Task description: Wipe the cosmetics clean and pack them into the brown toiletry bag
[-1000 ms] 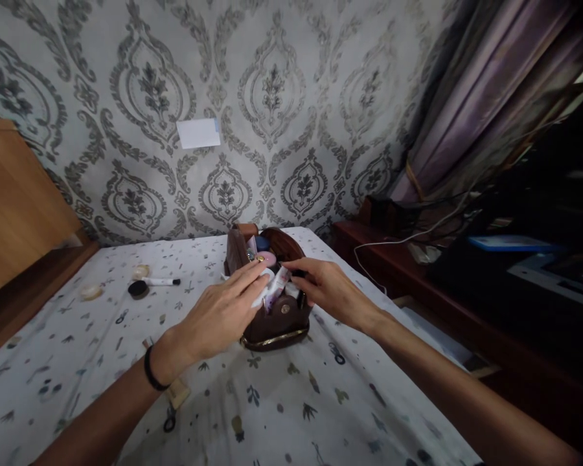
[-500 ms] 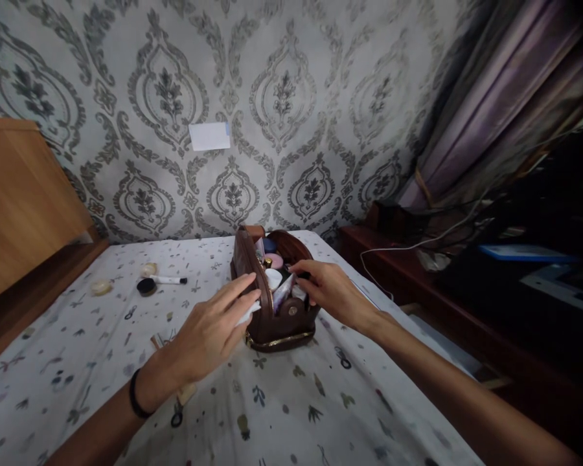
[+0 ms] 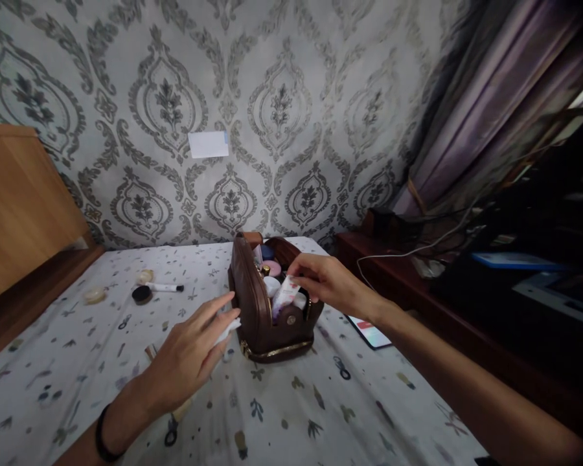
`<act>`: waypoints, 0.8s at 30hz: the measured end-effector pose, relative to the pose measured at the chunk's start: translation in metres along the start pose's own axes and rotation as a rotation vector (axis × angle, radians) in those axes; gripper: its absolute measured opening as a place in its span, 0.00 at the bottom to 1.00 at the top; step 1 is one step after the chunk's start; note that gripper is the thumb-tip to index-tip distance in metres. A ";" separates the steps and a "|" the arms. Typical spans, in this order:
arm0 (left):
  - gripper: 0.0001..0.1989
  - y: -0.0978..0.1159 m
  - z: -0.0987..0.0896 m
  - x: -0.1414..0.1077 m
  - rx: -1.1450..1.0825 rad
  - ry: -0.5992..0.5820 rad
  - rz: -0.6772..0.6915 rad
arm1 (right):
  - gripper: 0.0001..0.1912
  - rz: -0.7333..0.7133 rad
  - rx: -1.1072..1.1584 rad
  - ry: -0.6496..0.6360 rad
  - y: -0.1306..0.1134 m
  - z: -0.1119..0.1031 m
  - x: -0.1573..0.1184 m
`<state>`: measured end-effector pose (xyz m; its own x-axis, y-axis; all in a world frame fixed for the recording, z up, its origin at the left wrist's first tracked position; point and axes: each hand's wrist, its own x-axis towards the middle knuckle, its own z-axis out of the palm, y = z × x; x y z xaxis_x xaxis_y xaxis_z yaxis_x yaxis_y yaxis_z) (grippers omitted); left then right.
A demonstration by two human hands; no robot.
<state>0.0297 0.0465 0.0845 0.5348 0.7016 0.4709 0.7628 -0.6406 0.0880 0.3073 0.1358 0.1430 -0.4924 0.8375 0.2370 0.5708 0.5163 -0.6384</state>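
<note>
A brown zip bag [image 3: 252, 310] stands open on the patterned white cloth, full of small items, among them a round white lid [image 3: 271, 285] and a pink round case [image 3: 271, 268]. Over the bag's right side, my right hand [image 3: 320, 279] pinches the top of a white tube [image 3: 286, 293] with reddish print; the tube's lower end is inside the bag. To the left of the bag, apart from it, my left hand [image 3: 194, 346] holds a crumpled white wipe [image 3: 228, 330] between thumb and fingers.
A black round jar [image 3: 142, 295], a white tube with a black end [image 3: 164, 287] and two small pale items lie at the left. Right of the bag is a phone [image 3: 369, 332]. A wooden cabinet [image 3: 26, 207] stands far left.
My left hand has moved left and down, away from the bag, with the white wipe. My right hand now grips the white tube, which stands more upright. More of the phone shows.
</note>
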 end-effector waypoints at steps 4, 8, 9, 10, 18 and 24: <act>0.20 -0.003 0.003 -0.006 -0.005 -0.015 -0.020 | 0.08 -0.051 -0.027 -0.019 -0.002 -0.017 -0.001; 0.22 -0.009 0.011 -0.014 -0.012 -0.016 -0.069 | 0.09 -0.079 -0.171 0.110 -0.006 -0.040 -0.004; 0.22 -0.011 0.013 -0.016 -0.021 -0.008 -0.075 | 0.09 -0.075 -0.205 0.161 -0.007 -0.044 -0.005; 0.22 -0.013 0.016 -0.017 -0.031 0.002 -0.077 | 0.09 -0.069 -0.229 0.215 -0.007 -0.047 -0.005; 0.18 -0.020 0.023 -0.028 -0.104 -0.011 -0.098 | 0.13 0.020 -0.405 0.415 -0.006 -0.041 -0.006; 0.15 -0.024 0.024 -0.037 -0.131 0.013 -0.118 | 0.13 -0.001 -0.490 0.415 -0.012 -0.040 -0.010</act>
<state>0.0006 0.0433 0.0436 0.4384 0.7709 0.4620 0.7661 -0.5894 0.2564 0.3317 0.1285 0.1779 -0.2538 0.7861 0.5636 0.8529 0.4567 -0.2529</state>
